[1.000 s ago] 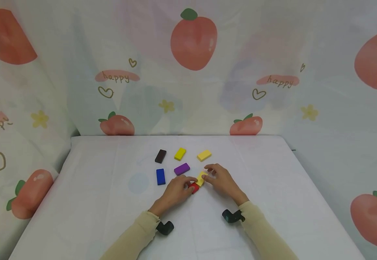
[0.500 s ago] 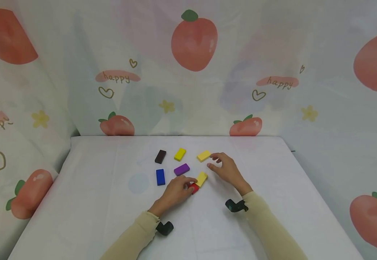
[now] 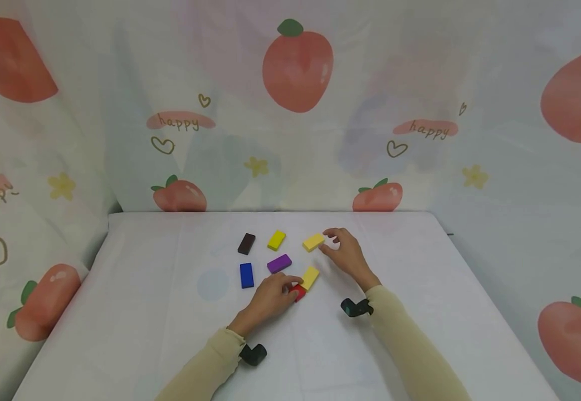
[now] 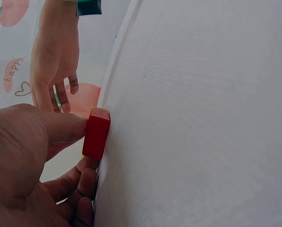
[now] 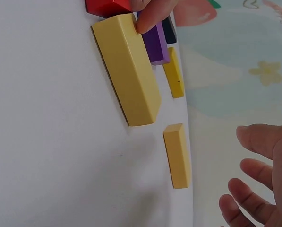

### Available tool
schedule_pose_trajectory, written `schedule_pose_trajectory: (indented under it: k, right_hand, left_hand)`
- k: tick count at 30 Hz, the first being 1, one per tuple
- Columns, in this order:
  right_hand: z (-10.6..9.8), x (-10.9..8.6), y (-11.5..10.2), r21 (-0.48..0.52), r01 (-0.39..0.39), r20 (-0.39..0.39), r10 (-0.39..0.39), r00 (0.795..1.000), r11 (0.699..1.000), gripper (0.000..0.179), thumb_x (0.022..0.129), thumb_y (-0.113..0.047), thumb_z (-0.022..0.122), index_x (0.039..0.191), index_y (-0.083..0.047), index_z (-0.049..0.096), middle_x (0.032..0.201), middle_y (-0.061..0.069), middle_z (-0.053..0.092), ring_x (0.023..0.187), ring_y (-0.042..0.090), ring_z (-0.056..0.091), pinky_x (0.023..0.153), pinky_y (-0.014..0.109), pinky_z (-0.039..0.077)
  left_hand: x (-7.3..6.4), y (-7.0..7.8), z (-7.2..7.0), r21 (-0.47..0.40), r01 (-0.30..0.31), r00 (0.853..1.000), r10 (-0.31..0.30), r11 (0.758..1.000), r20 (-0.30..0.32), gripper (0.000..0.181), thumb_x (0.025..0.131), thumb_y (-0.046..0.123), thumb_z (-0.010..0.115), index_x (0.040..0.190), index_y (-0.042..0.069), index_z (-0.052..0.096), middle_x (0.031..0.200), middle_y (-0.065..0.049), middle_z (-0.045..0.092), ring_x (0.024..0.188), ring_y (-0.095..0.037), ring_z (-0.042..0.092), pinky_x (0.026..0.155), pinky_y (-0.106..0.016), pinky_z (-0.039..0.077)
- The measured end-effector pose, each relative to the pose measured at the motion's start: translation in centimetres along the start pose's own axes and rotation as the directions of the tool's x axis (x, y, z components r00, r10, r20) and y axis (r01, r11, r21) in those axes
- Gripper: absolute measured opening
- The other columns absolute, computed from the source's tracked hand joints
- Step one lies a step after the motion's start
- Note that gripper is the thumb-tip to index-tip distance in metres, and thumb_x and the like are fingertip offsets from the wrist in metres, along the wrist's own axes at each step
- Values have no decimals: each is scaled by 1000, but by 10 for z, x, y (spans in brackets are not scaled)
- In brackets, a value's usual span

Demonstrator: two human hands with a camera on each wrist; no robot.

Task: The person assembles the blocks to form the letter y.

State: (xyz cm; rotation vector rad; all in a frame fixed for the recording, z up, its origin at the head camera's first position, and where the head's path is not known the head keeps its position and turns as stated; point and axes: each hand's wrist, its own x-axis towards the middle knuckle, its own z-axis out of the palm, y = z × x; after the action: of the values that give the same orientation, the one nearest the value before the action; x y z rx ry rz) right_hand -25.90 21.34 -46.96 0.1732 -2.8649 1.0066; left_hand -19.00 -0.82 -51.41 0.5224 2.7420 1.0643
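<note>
My left hand (image 3: 269, 296) pinches a red block (image 3: 298, 293) at the table surface. One of its fingertips also touches a pale yellow block (image 3: 311, 278), which lies end to end with the red one at its upper right. Farther back lies a second pale yellow block (image 3: 313, 242). Just right of that one is my right hand (image 3: 346, 256), thumb and fingers spread apart, holding nothing. In the right wrist view a gap shows between the right fingers and the farther pale yellow block (image 5: 177, 156). Part of the red block is hidden by my left hand.
Left of the hands, a purple block (image 3: 279, 263) and a blue block (image 3: 247, 275) lie flat. Behind them are a bright yellow block (image 3: 276, 240) and a dark brown block (image 3: 247, 244). A printed curtain (image 3: 300, 145) hangs along the table's far edge.
My right hand has left the nearer pale yellow block and moved back to beside the farther one. My left hand has stayed on the red block.
</note>
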Motion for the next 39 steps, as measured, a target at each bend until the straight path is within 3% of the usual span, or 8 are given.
schedule_pose_trajectory:
  k: [20,30,39]
  right_hand:
    - [14,20,10,62,-148,7,148,989,987,47,91,-32,67,130,-8,56,128,16,58,115,33,54,96,47,47]
    - [25,24,16,22,-227,-2,227,974,974,58,89,-40,68,133,-6,54,129,18,56,118,35,53,99,52,42]
    - [34,27,18,6,-247,15,246,969,969,59,88,-44,68,133,-7,55,127,16,58,116,33,53,102,55,38]
  left_hand:
    - [2,-1,-1,-12,-9,1000,10,1000,14,30,93,25,67,122,26,69,89,7,61,80,-9,52,67,-21,44]
    - [1,-2,1,-24,-13,1000,13,1000,7,29,93,24,67,121,25,70,88,7,60,79,-9,51,66,-21,43]
    - [1,-2,1,-21,-29,1000,29,999,-5,29,92,21,67,120,24,70,87,6,60,78,-9,51,66,-20,43]
